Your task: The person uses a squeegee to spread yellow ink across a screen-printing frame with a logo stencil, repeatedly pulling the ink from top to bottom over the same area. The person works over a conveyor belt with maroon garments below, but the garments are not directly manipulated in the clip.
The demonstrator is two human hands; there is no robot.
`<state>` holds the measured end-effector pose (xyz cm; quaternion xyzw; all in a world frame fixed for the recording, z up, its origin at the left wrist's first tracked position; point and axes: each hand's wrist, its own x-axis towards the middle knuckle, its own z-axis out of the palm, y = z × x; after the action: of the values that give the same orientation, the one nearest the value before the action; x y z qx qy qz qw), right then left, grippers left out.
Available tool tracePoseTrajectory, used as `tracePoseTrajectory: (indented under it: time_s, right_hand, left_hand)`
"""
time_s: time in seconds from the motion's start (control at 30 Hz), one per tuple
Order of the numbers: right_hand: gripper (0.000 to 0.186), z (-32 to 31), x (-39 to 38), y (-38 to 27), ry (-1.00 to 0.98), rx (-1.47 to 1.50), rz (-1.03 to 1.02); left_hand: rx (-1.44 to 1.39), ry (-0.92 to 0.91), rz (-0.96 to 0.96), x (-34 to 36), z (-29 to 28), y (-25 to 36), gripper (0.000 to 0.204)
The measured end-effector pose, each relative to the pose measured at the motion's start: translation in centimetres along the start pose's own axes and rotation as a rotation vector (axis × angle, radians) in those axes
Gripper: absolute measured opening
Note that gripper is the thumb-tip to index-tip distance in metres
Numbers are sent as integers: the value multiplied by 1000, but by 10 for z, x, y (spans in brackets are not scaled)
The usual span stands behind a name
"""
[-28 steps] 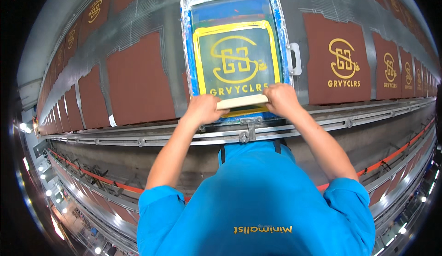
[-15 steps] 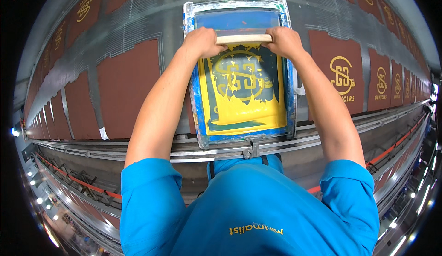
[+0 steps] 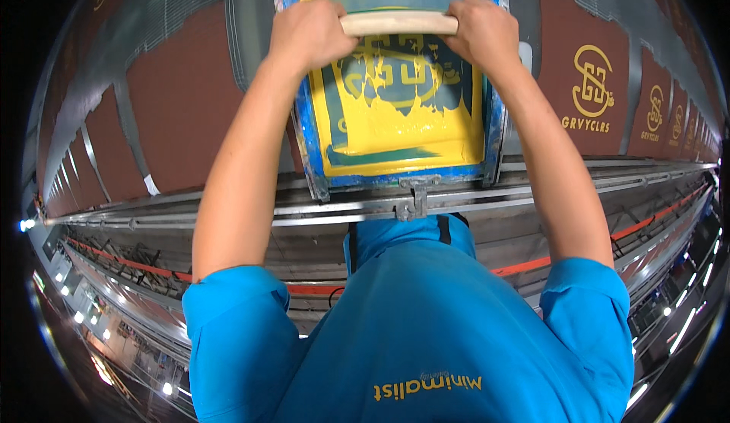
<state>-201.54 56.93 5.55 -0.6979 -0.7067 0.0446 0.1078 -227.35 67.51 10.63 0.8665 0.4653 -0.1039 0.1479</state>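
My left hand and my right hand are closed round the two ends of a squeegee with a pale wooden handle. It lies crosswise over a printing screen with a blue, ink-stained frame. Yellow ink covers the near part of the mesh, ragged at its far edge. A round emblem shows dark and yellow in the mesh between the ink and the handle. Beyond the squeegee runs another strip of yellow ink. The squeegee's blade is hidden from me, and the screen's far end is cut off by the picture's top edge.
Brown fabric panels lie in rows on the long grey table. Those at right carry a yellow print. A metal rail with a clamp runs along the near edge. Beneath it is a red bar.
The screen, table and hands sit higher in the picture as the view has shifted. A band of yellow ink now shows beyond the squeegee handle. Both hands keep their grip.
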Motion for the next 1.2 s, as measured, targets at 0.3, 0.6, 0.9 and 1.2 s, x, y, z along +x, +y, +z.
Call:
tracePoseTrajectory:
  time_s: [0.3, 0.6, 0.9, 1.2]
  right_hand:
    - [28, -5, -221, -59, 20, 159, -19]
    - [56, -36, -191, -9, 115, 578, 209]
    - [50, 44, -105, 87, 315, 854, 698]
    - [45, 15, -52, -44, 516, 840, 553]
  left_hand:
    - [-112, -7, -45, -207, 80, 66, 43]
    - [-55, 62, 112, -234, 72, 71, 47]
    - [-185, 144, 190, -226, 107, 93, 33]
    - [-238, 297, 292, -262, 64, -35, 36]
